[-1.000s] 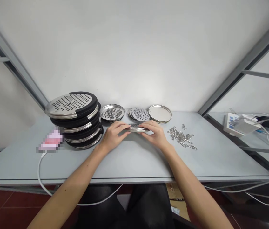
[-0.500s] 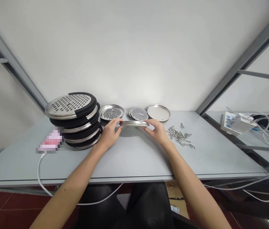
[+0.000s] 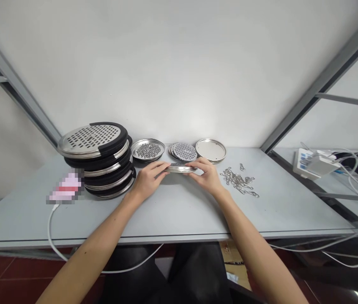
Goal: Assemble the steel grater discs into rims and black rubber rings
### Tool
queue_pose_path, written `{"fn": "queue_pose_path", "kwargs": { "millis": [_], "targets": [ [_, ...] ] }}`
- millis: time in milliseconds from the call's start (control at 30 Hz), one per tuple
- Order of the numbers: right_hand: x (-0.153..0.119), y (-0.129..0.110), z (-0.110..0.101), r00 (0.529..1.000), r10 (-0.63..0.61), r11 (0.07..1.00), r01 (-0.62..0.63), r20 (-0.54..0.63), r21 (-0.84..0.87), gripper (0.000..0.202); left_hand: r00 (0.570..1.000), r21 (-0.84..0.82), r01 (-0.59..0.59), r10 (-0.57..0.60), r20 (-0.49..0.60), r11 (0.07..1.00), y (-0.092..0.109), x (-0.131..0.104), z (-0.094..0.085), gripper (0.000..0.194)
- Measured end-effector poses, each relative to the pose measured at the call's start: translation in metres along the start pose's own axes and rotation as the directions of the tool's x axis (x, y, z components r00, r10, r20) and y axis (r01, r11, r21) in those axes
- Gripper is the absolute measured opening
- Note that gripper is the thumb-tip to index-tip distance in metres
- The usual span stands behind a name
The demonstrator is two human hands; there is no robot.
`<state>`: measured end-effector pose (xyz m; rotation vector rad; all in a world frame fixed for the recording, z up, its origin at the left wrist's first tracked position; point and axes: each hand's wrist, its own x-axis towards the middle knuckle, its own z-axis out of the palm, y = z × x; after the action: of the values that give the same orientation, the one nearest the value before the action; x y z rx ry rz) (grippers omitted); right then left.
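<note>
A round metal disc with a ridged rim [image 3: 181,169] is held nearly level just above the table, seen almost edge-on. My left hand [image 3: 148,179] grips its left side between thumb and fingers. On the opposite side my right hand [image 3: 206,175] pinches the rim the same way. Behind the disc lie several flat perforated metal plates [image 3: 185,151]. Shallow metal dishes with perforated inserts [image 3: 148,150] are stacked to their left, and plain round metal lids [image 3: 211,148] to their right. A loose pile of metal clips [image 3: 237,181] lies right of my right hand.
A tall stack of slotted round metal pieces with black edging [image 3: 96,139] stands at the left. Beside it a blurred pink object [image 3: 66,188] has a white cable [image 3: 49,228]. A power strip [image 3: 307,164] with cables sits beyond the right frame post [image 3: 293,112].
Both hands have brought the disc slightly lower and nearer. It now tips a little toward me, showing some of its dark top, and the fingers have moved closer together around it.
</note>
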<state>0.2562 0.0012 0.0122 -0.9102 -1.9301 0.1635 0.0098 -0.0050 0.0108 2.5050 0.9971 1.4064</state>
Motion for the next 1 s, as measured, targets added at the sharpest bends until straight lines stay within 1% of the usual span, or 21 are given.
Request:
{"fn": "queue_pose_path", "kwargs": {
  "millis": [33, 100, 167, 200, 267, 367, 467, 533, 633, 700, 833, 1000],
  "targets": [
    [0.0, 0.0, 0.0, 1.0, 0.021, 1.0, -0.021, 0.012, 0.003, 0.02, 1.0, 0.004, 0.011, -0.011, 0.001, 1.0, 0.0, 0.0, 0.0, 0.026],
    [0.0, 0.002, -0.001, 0.997, 0.067, 0.998, -0.067, 0.039, -0.011, 0.034, 0.999, 0.009, 0.031, -0.031, -0.006, 0.999, 0.001, 0.001, -0.002, 0.026],
    [0.0, 0.008, -0.002, 0.992, 0.112, 0.993, -0.109, 0.059, -0.045, 0.048, 0.997, 0.01, 0.054, -0.053, -0.05, 0.999, 0.002, 0.002, -0.003, 0.024],
    [-0.001, 0.011, -0.003, 0.989, 0.134, 0.99, -0.13, 0.068, -0.055, 0.049, 0.995, 0.007, 0.065, -0.065, -0.078, 0.998, 0.001, 0.003, -0.003, 0.023],
    [-0.002, 0.018, -0.005, 0.982, 0.18, 0.983, -0.178, 0.062, -0.042, 0.039, 0.99, -0.01, 0.082, -0.082, -0.116, 0.997, 0.0, 0.004, -0.003, 0.022],
    [-0.003, 0.022, -0.006, 0.974, 0.221, 0.973, -0.223, 0.05, 0.05, 0.03, 0.986, -0.04, 0.11, -0.114, -0.118, 0.993, -0.004, 0.005, -0.001, 0.022],
    [-0.001, 0.016, -0.007, 0.983, 0.181, 0.978, -0.18, 0.001, 0.109, 0.026, 0.982, -0.024, 0.152, -0.154, -0.108, 0.988, -0.004, 0.006, -0.001, 0.023],
    [0.0, 0.011, -0.008, 0.99, 0.136, 0.985, -0.131, -0.042, 0.109, 0.023, 0.985, 0.006, 0.148, -0.147, -0.089, 0.989, -0.002, 0.006, -0.002, 0.027],
    [0.0, 0.006, -0.009, 0.994, 0.069, 0.995, -0.063, -0.081, 0.074, 0.021, 0.995, 0.033, 0.083, -0.081, -0.064, 0.996, 0.003, 0.006, -0.004, 0.04],
    [0.0, 0.006, -0.01, 0.995, 0.028, 0.999, -0.026, -0.095, 0.03, 0.021, 0.998, 0.039, 0.029, -0.026, -0.059, 0.999, 0.006, 0.006, -0.004, 0.044],
    [-0.002, 0.009, -0.007, 0.997, -0.03, 0.998, 0.026, -0.067, -0.051, 0.02, 0.998, 0.022, -0.055, 0.056, -0.032, 0.998, 0.006, 0.004, -0.003, 0.037],
    [-0.003, 0.004, 0.0, 0.998, -0.064, 0.996, 0.063, -0.002, -0.066, 0.018, 0.996, 0.006, -0.086, 0.086, 0.019, 0.996, 0.003, 0.001, 0.002, 0.03]
  ]
}}
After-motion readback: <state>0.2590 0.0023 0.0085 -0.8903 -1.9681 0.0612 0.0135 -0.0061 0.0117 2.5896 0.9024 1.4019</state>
